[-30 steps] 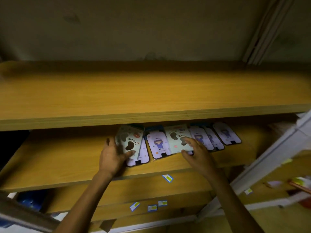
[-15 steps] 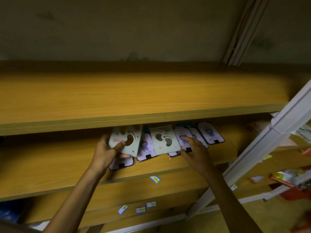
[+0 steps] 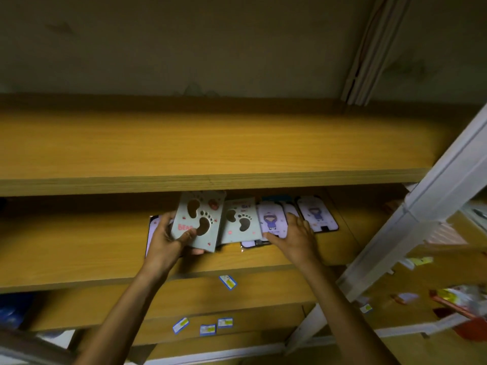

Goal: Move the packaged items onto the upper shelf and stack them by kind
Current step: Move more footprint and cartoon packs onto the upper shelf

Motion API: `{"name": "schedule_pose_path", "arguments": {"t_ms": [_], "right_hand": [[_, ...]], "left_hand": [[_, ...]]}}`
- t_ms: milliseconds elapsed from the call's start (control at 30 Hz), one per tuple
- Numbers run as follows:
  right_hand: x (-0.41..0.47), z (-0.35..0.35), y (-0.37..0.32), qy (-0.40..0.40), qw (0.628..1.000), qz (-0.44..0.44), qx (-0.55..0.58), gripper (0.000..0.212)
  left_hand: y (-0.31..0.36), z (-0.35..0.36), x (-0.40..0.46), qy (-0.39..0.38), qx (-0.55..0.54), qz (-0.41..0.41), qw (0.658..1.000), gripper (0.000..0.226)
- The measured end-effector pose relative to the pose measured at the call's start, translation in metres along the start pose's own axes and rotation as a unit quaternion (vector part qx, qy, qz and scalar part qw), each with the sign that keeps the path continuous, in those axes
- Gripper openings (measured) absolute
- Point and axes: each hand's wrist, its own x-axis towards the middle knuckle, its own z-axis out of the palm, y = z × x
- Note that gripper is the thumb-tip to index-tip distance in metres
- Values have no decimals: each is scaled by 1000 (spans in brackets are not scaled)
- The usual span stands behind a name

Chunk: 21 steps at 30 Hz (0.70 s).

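Two wooden shelves in play: upper shelf [image 3: 210, 143] bare, lower shelf [image 3: 79, 248] carrying all packages, near its front edge. White rack upright [image 3: 411, 222] slanting at right; cluttered goods beyond it, too blurred to name. Upper board's front edge overhangs the packages' far ends, so likely to snag any steep lift: best drawn toward the near side first, then raised. Left hand [image 3: 166, 241] pinching grey footprint package [image 3: 199, 219], thumb on its face, fingers beneath, card tilted up off the shelf. Second footprint package [image 3: 241, 219] lying just right of it. Right hand [image 3: 295, 233] spread flat, pressing purple cartoon-figure package [image 3: 271, 219]; more of that kind overlapping to the right. Probably light, thin, stiff cards in slick film; edge pinch advisable, stack prone to sliding. Small price stickers [image 3: 228, 281] on lower boards.
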Motion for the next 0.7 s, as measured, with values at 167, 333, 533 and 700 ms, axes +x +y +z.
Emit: {"name": "schedule_pose_path", "arguments": {"t_ms": [167,333,533,700], "right_hand": [[6,-2,5,-16,994,23,107,91],[7,-5,15,-25,973,46,223,99],[12,-8,20,-25,958,79,275,89],[7,-15,28,-22,984,69,165,84]], "left_hand": [[-1,9,-12,21,6,19,1000,39],[-6,11,-17,25,7,22,999,42],[-13,15,-17,37,1,14,999,44],[-14,21,-17,41,10,18,999,42]]}}
